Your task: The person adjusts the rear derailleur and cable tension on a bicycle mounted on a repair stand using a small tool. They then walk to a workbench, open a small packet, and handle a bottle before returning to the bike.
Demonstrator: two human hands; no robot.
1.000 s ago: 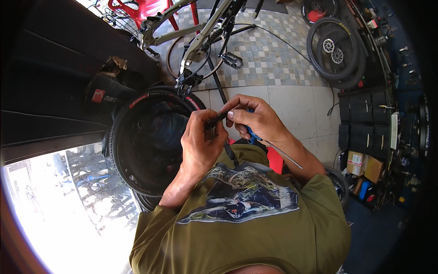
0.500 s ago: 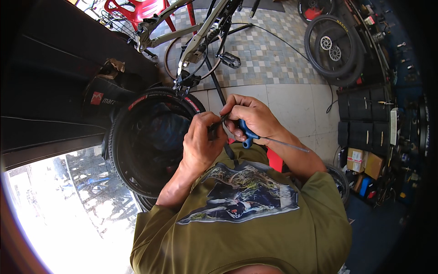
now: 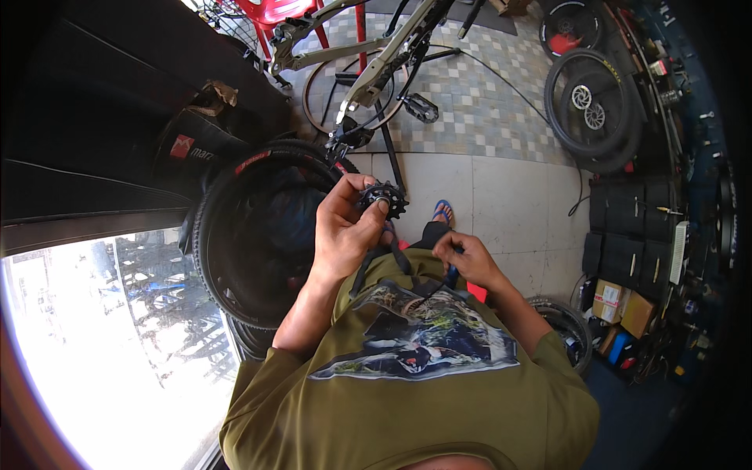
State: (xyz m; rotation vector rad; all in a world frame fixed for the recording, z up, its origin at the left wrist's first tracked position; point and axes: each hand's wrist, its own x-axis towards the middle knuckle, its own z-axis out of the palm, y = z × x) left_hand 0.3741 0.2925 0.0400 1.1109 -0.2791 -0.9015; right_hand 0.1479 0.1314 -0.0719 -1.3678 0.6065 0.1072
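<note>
My left hand (image 3: 347,223) is raised in front of my chest, thumb and fingers closed on a small black toothed jockey wheel (image 3: 394,205). The wheel's teeth and round cut-outs face up past my thumb. Lower and to the right, my right hand (image 3: 472,262) is closed around a blue-handled hex key (image 3: 452,277), close to my shirt. Most of its handle is hidden by the fingers. Beyond my hands stands a bicycle frame (image 3: 368,88), with a rear derailleur (image 3: 348,139) hanging at its near end and a pedal (image 3: 421,108) to the right.
Bicycle tyres and wheels (image 3: 200,235) stand at my left, next to a black box (image 3: 182,149). More wheels (image 3: 554,102) lean at the far right. Tool pouches (image 3: 619,200) and cardboard boxes (image 3: 611,301) line the right side. A red chair (image 3: 274,9) is at the back.
My hands have come apart. The right hand has drawn down and right with the hex key, while the left keeps the jockey wheel, now plainly visible. The view has shifted slightly.
</note>
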